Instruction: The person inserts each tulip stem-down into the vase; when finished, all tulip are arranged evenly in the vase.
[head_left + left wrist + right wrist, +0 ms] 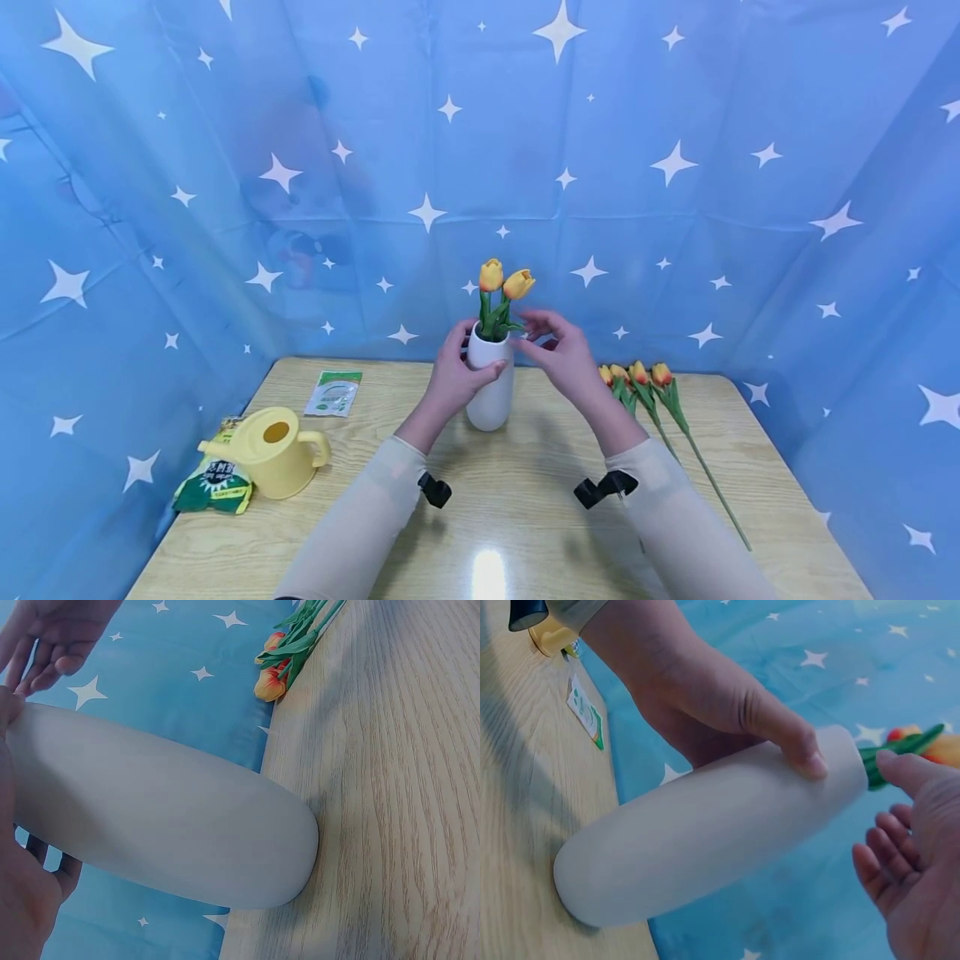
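Observation:
A white vase (491, 398) stands upright near the table's back edge. Two yellow-orange tulips (491, 276) rise out of its mouth, their green leaves at the rim. My left hand (454, 377) grips the vase's upper part, thumb across the front and fingers behind, as the right wrist view also shows. On the other side, my right hand (561, 350) is beside the tulips' leaves, thumb and fingers apart. In the right wrist view its thumb overlaps a green leaf (911, 746), while the other fingers of that right hand (930, 855) are loosely bent.
Several more tulips (662, 375) with long stems lie on the table's right side, partly behind my right forearm. At left are a yellow watering can (281, 458), a green and yellow bag (217, 487) and a flat packet (333, 393). A blue star-patterned curtain (375, 167) hangs behind.

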`<action>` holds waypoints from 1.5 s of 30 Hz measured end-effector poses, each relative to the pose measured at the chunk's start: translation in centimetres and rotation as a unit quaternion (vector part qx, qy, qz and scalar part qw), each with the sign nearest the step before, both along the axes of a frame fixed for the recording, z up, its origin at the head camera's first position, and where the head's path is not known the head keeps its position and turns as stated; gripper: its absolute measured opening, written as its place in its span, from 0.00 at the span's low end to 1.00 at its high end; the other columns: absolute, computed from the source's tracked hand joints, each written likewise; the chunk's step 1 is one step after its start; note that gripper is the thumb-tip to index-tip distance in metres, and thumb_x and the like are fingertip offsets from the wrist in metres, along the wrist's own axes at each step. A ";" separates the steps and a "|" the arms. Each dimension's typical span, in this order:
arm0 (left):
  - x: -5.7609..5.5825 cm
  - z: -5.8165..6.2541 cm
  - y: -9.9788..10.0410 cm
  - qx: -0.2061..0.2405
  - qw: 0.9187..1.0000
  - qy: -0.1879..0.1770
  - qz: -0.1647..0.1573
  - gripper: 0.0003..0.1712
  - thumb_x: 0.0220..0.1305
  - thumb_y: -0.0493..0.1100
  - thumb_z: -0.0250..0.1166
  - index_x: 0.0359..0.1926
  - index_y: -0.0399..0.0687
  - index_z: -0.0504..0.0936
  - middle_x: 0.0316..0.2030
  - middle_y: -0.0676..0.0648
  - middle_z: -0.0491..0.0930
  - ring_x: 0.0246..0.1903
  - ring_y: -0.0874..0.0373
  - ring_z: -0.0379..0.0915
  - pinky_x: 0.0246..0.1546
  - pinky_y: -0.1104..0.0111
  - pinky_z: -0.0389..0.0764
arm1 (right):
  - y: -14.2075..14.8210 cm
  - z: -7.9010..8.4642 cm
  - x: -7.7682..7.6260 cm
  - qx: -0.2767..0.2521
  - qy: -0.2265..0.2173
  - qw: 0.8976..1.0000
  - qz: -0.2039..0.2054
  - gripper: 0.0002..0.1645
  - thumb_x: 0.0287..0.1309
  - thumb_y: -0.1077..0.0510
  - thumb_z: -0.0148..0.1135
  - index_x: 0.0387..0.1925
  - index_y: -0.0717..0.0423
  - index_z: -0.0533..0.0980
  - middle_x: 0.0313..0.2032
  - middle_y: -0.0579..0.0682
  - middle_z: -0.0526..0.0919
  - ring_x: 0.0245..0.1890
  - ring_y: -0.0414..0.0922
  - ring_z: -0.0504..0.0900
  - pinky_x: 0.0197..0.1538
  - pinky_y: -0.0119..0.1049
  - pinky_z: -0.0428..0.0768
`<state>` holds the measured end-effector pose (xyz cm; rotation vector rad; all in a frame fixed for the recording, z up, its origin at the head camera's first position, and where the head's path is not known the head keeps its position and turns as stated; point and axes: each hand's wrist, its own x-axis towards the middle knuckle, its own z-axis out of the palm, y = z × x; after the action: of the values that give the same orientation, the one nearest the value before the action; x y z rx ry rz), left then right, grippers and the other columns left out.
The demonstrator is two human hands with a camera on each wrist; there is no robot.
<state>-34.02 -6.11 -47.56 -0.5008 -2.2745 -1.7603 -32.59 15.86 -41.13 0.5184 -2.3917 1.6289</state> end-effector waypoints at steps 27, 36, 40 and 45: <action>0.2 0.3 0.2 -0.002 1.000 -0.015 0.005 0.42 0.62 0.54 0.82 0.74 0.65 0.72 0.62 0.50 0.78 0.59 0.47 0.78 0.56 0.40 0.84 | 9.3 -6.1 3.9 -0.026 -0.051 0.993 -0.100 0.22 0.74 0.50 0.75 0.59 0.60 0.83 0.48 0.54 0.85 0.50 0.47 0.82 0.46 0.29 0.81; 0.3 0.3 0.3 0.003 1.000 -0.012 0.006 0.41 0.63 0.53 0.82 0.72 0.64 0.72 0.61 0.50 0.77 0.58 0.48 0.78 0.56 0.41 0.84 | 11.3 -8.4 5.0 0.022 -0.037 0.990 -0.136 0.19 0.76 0.54 0.72 0.60 0.59 0.83 0.49 0.57 0.86 0.47 0.38 0.81 0.46 0.27 0.79; 0.3 0.2 0.3 0.005 1.000 -0.012 0.006 0.42 0.62 0.53 0.82 0.73 0.63 0.72 0.61 0.50 0.77 0.58 0.48 0.78 0.56 0.42 0.85 | 12.3 -9.2 5.2 0.043 -0.043 0.988 -0.145 0.23 0.76 0.51 0.72 0.63 0.60 0.82 0.50 0.57 0.85 0.48 0.39 0.80 0.46 0.27 0.80; 0.3 0.2 0.4 0.006 1.000 -0.013 0.011 0.43 0.62 0.52 0.82 0.73 0.62 0.71 0.61 0.50 0.77 0.59 0.49 0.78 0.56 0.43 0.85 | 13.3 -10.2 5.2 0.077 -0.056 0.983 -0.156 0.24 0.76 0.53 0.73 0.65 0.62 0.81 0.50 0.57 0.84 0.48 0.40 0.80 0.45 0.26 0.81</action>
<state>-33.67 -5.72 -47.36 -0.4516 -2.2775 -1.7790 -27.41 29.14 -51.35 0.0668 -2.5360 1.3786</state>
